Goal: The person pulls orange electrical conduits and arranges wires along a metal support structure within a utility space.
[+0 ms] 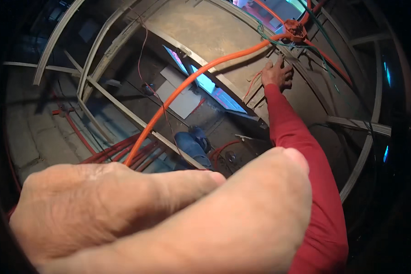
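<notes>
Right hand (277, 75): fingers parted and loosely bent against the wooden panel (192, 27); no grip is visible, though contact with the thin red wire (252, 83) beside it cannot be told.
Thin red wire: may snag or slip away if the hand drags across it.
Red junction box (294, 30): just beyond the right hand; its open face exposes wiring to a careless knock.
Green wires (260, 29): loosely tangled near the box — a sideways sweep could catch them.
Orange conduit (223, 59): arches from the box toward the left hand; a strong tug might work its end loose.
Red sleeve (306, 150): right arm stretched far forward, nearly straight — footing or balance could suffer from overreach.
Left hand (123, 196): close to the lens, fingers bent; whether it grips anything cannot be told.
</notes>
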Tool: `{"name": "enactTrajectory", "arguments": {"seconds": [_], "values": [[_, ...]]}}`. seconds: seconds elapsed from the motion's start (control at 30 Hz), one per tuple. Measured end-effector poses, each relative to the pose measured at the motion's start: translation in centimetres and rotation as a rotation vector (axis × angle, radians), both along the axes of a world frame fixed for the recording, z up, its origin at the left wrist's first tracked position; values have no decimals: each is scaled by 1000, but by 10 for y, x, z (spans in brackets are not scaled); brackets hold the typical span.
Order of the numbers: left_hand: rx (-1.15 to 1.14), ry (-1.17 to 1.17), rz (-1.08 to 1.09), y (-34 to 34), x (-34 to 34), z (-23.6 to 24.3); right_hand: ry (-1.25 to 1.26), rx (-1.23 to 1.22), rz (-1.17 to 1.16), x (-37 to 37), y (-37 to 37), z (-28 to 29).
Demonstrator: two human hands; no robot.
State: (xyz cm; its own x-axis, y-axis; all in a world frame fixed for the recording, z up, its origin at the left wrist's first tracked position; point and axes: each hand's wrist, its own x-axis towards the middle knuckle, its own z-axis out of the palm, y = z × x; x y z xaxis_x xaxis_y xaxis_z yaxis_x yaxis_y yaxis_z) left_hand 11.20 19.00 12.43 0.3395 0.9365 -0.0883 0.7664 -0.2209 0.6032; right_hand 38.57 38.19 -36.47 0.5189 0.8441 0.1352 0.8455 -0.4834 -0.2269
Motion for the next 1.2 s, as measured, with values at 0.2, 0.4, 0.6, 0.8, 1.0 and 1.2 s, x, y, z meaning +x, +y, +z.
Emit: {"name": "enactTrajectory", "arguments": {"seconds": [0.2,0.4,0.6,0.8,1.0,1.2], "values": [[11,-57,-110,-10,-5,-4,97,-35,-4,2,-17,22],[3,-109,-180,-15,-3,-12,60,-24,-29,20,-12,6],[-4,-117,-138,-26,-16,-17,-15,-54,-9,14,-8,-1],[24,-138,-135,-34,-23,-19,65,-21,2,7,-14,18],[-8,-169,-155,-36,-23,-20,47,-27,-9,14,-14,14],[-110,-241,-82,-34,-46,-39,99,-13,-1,5,-10,12]]}}
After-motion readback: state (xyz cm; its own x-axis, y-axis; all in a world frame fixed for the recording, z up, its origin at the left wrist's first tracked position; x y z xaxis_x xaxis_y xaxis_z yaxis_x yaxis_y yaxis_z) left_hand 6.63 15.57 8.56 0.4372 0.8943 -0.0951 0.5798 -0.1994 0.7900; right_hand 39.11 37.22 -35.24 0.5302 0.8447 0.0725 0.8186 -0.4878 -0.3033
